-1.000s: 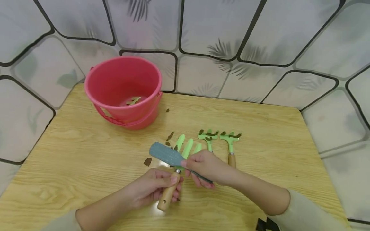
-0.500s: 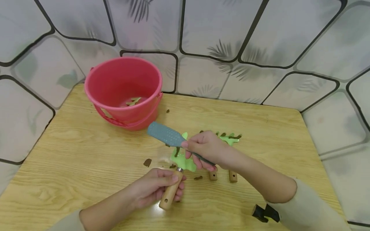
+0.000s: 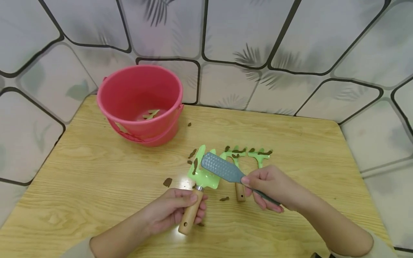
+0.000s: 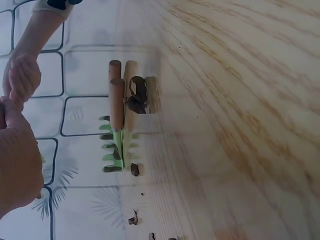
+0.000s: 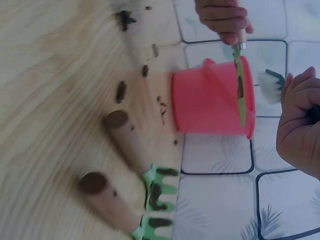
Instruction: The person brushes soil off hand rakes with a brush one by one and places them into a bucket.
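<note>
My left hand [image 3: 177, 208] grips the wooden handle of a green hand fork [image 3: 204, 178], its broad tines pointing away from me. A brown streak marks its left tine. My right hand [image 3: 274, 188] holds a grey-blue brush [image 3: 223, 167] by its thin handle, the brush head over the fork's right side in the head view. From the right wrist, the brush's white bristles [image 5: 270, 87] face the fork and stand apart from it. To the right lie two small green rakes [image 3: 236, 160] with wooden handles and brown bits on their teeth; my right hand partly hides one.
A pink bucket [image 3: 138, 129] with a folded-down handle stands at the back left, with a light green piece [image 3: 151, 114] inside. Several brown crumbs [image 3: 167, 182] are scattered around the fork on the wooden table [image 3: 96, 179]. A patterned wall [image 3: 226, 86] borders the table's back.
My right hand and the brush first went up and away along the fork, then moved right and toward me, uncovering more of the fork. My left hand stays nearly still.
</note>
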A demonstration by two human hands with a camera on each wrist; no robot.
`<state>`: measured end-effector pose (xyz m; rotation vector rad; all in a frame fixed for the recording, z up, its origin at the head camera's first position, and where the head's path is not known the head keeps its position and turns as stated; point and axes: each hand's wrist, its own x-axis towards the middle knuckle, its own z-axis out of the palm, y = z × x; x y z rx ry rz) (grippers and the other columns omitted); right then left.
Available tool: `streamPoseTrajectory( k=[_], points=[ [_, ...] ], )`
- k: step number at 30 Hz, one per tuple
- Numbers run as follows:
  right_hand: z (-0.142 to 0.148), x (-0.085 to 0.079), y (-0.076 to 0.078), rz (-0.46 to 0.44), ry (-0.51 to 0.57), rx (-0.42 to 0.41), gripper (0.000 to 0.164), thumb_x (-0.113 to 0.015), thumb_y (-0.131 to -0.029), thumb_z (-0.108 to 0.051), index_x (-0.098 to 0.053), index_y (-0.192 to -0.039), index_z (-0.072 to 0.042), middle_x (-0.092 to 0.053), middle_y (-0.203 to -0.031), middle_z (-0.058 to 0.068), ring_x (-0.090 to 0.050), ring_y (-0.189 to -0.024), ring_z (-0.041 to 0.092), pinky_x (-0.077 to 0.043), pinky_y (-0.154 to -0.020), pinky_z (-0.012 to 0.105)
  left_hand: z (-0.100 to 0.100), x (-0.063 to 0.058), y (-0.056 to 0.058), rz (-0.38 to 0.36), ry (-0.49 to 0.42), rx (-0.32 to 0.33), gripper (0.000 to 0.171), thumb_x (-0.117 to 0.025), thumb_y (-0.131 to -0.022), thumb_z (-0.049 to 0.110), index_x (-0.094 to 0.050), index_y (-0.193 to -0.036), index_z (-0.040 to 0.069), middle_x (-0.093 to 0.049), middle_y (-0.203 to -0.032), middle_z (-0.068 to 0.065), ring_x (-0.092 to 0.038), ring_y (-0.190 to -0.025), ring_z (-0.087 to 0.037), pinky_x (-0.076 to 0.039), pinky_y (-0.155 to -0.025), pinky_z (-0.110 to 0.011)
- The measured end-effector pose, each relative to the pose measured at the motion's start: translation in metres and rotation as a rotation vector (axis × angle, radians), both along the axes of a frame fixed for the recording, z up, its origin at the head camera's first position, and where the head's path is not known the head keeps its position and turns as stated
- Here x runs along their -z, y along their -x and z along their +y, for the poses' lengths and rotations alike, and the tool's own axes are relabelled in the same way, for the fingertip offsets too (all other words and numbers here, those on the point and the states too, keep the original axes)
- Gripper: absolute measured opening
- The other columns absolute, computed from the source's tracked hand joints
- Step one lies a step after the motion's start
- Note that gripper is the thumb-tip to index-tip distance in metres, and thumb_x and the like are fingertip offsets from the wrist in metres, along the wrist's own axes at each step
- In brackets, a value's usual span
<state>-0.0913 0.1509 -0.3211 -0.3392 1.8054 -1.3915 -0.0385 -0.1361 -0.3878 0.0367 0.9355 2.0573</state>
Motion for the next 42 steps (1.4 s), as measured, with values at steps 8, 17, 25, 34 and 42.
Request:
streamPoseTrajectory(
  k=[8, 17, 25, 34, 42],
  points=[
    [0.022, 0.007, -0.007, -0.012, 0.086, -0.087, 0.04, -0.044, -0.101, -0.019, -0.053, -0.08, 0.013, -0.038, -0.05, 0.034, -0.037, -0.029, 0.001, -0.026, -0.02, 0.026, -0.006, 0.003, -0.001, -0.014, 0.008, -0.004, 0.031, -0.054, -0.097, 0.015, -0.055, -0.119, -0.006, -0.069, -0.105, -0.009, -0.067, -0.098, -0.021, -0.052, -0.093, -0.037],
    [0.016, 0.017, -0.008, -0.016, 0.079, -0.161, 0.04, -0.042, -0.102, -0.02, -0.052, -0.084, 0.014, -0.042, -0.052, 0.034, -0.04, -0.031, 0.0, -0.028, -0.022, 0.022, -0.001, -0.001, -0.002, 0.064, 0.042, 0.045, 0.033, -0.055, -0.095, 0.014, -0.054, -0.116, -0.011, -0.07, -0.098, -0.009, -0.068, -0.092, -0.019, -0.056, -0.085, -0.035],
    [-0.017, 0.03, -0.006, 0.001, 0.004, -0.117, 0.043, -0.046, -0.101, -0.029, -0.055, -0.081, 0.008, -0.05, -0.046, 0.01, -0.039, -0.029, 0.002, -0.029, -0.024, 0.021, 0.008, -0.003, -0.004, 0.128, 0.119, 0.129, 0.036, -0.057, -0.095, 0.021, -0.058, -0.111, -0.011, -0.069, -0.09, -0.004, -0.068, -0.081, -0.012, -0.058, -0.075, -0.027],
    [-0.078, 0.032, 0.02, 0.062, -0.11, -0.012, 0.037, -0.049, -0.099, -0.03, -0.061, -0.082, 0.001, -0.054, -0.05, 0.004, -0.038, -0.031, 0.007, -0.031, -0.03, 0.019, 0.014, 0.01, -0.015, 0.072, 0.148, 0.078, 0.044, -0.056, -0.096, 0.022, -0.052, -0.119, -0.015, -0.07, -0.092, -0.005, -0.069, -0.086, -0.015, -0.057, -0.082, -0.031],
    [-0.06, 0.008, 0.028, 0.067, -0.112, 0.03, 0.042, -0.05, -0.098, -0.035, -0.061, -0.085, 0.003, -0.053, -0.049, 0.005, -0.038, -0.03, 0.008, -0.031, -0.029, 0.021, 0.017, 0.012, -0.014, 0.085, 0.132, 0.053, 0.046, -0.055, -0.096, 0.021, -0.049, -0.12, -0.018, -0.069, -0.093, -0.007, -0.069, -0.087, -0.016, -0.057, -0.082, -0.032]
  ],
)
